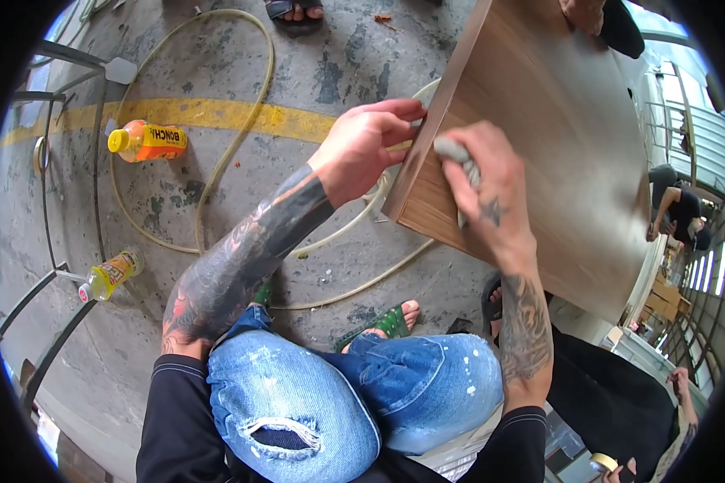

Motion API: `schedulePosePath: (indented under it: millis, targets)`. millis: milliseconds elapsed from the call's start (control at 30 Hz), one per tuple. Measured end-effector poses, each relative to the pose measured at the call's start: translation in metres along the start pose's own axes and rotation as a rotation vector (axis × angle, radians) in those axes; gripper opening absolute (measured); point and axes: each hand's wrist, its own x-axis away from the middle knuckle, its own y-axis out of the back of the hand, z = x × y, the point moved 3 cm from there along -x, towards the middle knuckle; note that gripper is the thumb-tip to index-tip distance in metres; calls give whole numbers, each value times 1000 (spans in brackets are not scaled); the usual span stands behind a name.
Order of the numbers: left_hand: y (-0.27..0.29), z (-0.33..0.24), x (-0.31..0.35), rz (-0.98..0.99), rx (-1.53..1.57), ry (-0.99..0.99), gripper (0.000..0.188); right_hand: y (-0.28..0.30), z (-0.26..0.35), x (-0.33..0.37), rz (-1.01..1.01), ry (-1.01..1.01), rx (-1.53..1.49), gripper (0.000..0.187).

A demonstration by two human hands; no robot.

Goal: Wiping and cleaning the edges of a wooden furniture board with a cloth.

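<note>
A wood-grain panel (532, 153) with a thick edge slants across the right half of the view. My right hand (491, 173) is closed around a bunched grey rag (457, 153) and presses it on the panel's face near the left corner. My left hand (366, 149) is beside the panel's narrow edge, its fingers stretched toward it and the fingertips at the edge. Something small and pale shows by those fingertips, too small to name. The underside of the rag is hidden by my right hand.
A pale hose (270, 60) loops over the concrete floor. An orange drink bottle (155, 141) and a yellow-labelled bottle (114, 274) are at the left, near a metal frame (48, 354). Another person's hand (584, 12) is at the panel's far end. Someone at lower right has a tape roll (602, 462).
</note>
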Motion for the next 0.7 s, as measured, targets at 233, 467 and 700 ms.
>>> schedulePosePath:
  millis: [233,467,700]
  targets:
    - [-1,2,4,-5,-63,-20,50,4,-5,7,-32,-63,-33,24]
    - [-3,-5,4,54,-82,-29,53,9,-11,6,-61,-5,49,26]
    - [7,-5,-10,125,-246,16,51,-6,9,43,-121,-36,72,19]
